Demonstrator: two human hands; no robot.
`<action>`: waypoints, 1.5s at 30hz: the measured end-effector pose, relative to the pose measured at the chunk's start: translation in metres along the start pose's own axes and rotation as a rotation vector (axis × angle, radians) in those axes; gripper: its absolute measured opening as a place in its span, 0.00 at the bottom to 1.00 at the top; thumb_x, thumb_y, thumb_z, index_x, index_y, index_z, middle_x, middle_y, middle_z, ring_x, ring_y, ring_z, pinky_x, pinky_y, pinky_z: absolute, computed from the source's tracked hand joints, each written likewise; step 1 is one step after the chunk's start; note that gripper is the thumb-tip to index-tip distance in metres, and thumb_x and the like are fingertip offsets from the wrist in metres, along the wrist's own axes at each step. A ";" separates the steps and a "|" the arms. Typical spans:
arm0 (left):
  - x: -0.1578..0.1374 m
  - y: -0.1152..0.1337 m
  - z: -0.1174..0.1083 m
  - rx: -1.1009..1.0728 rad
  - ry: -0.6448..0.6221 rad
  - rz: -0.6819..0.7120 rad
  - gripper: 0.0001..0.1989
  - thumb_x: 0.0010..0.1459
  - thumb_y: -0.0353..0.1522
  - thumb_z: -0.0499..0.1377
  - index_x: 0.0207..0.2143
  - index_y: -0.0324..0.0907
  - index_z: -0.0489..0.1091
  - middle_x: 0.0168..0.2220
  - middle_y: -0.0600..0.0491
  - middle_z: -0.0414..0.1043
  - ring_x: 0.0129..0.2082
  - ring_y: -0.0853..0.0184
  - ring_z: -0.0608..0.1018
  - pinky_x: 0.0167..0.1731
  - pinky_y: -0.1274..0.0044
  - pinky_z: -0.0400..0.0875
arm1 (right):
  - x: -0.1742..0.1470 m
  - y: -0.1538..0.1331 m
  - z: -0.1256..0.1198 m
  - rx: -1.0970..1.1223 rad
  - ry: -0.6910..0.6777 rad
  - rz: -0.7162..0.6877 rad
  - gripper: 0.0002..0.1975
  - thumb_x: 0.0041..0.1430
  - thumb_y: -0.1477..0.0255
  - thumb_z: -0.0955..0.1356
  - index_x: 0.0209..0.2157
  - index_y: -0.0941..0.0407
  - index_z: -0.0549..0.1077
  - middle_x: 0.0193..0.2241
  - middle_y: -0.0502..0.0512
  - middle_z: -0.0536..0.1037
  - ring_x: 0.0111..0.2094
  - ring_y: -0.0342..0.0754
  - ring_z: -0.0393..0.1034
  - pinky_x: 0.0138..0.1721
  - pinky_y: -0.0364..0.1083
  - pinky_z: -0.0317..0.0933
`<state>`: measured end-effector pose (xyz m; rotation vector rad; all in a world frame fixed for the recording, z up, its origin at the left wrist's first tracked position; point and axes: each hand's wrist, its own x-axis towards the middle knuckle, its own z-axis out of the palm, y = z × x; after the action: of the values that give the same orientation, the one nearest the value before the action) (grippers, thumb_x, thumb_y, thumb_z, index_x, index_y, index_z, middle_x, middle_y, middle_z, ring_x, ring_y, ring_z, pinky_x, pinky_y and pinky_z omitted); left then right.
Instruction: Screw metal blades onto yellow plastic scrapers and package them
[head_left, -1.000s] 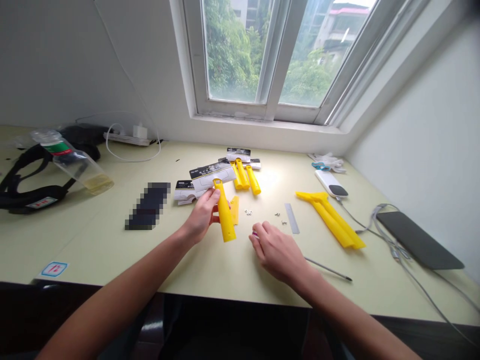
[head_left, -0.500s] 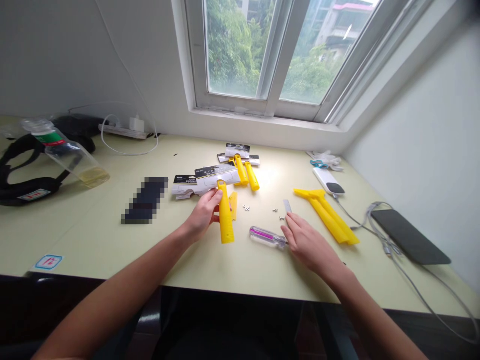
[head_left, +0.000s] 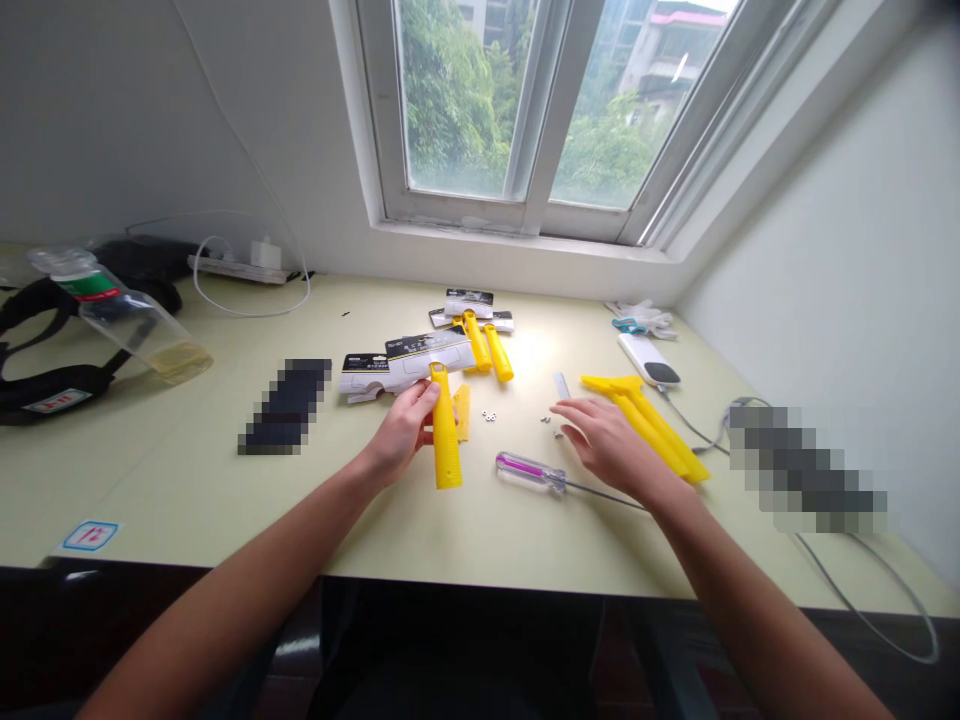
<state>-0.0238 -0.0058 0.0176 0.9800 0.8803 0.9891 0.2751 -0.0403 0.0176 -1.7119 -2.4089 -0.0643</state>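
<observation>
Yellow handle [head_left: 448, 440], one: grasped by the left hand [head_left: 403, 430], thumb on its upper left side, other fingers curled behind; whether it meets the table [head_left: 420, 540] cannot be told.

Right hand [head_left: 611, 445]: fingers parted, nothing seen between them, tips at a metal strip [head_left: 562, 386]; contact cannot be told. Beside the right fingertips: loose screws [head_left: 546, 419]. Between both sets of fingers: small nuts [head_left: 490, 416]. Nearer the table's front edge than the right fingers: screwdriver [head_left: 529, 470].

Handling note, by judgement: hold the left grip firm enough to prevent twisting; keep the right fingers high over the screws, which would probably scatter if brushed.

Orientation: long axis far to near; looped end beyond the left fingers, pointing toward the window [head_left: 551, 120], tipped slightly left; lower end pointing back, slightly right.
</observation>
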 end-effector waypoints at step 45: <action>-0.002 0.009 -0.001 -0.037 0.050 0.025 0.17 0.55 0.43 0.62 0.39 0.41 0.64 0.31 0.53 0.72 0.28 0.69 0.75 0.26 0.80 0.70 | 0.066 -0.039 0.017 0.110 -0.079 -0.406 0.16 0.64 0.77 0.62 0.50 0.52 0.75 0.43 0.56 0.76 0.42 0.46 0.71 0.43 0.45 0.63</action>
<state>-0.0280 -0.0052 0.0262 0.9408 0.8902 1.0514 0.2150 0.0105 0.0150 -1.1802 -2.7236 0.0806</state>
